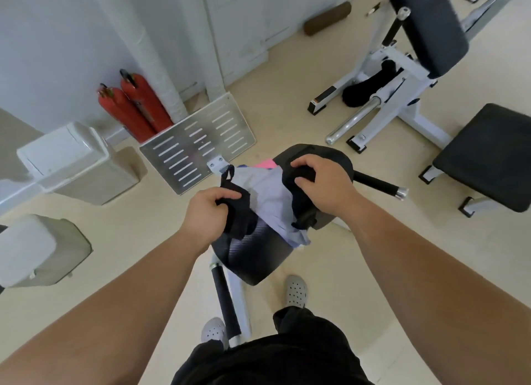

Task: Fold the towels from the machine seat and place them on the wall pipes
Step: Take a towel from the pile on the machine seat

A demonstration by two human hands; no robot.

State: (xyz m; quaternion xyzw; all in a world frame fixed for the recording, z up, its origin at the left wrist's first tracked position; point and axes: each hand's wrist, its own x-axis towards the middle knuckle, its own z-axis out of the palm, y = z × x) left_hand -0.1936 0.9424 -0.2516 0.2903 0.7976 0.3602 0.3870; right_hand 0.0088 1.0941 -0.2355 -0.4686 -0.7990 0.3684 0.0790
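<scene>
The person stands at the near end of a black padded machine seat (253,261). The left hand (211,212) has its fingers curled round one end of a black towel (241,215), held just above the seat. The right hand (323,180), a little farther and to the right, grips black cloth too; whether it is the same towel cannot be told. Between the hands a pale lavender towel (270,195) lies crumpled on the seat, with a pink towel (265,164) showing at its far edge. At far left two red fire extinguishers (135,108) stand beside a white wrapped wall pipe (155,54).
</scene>
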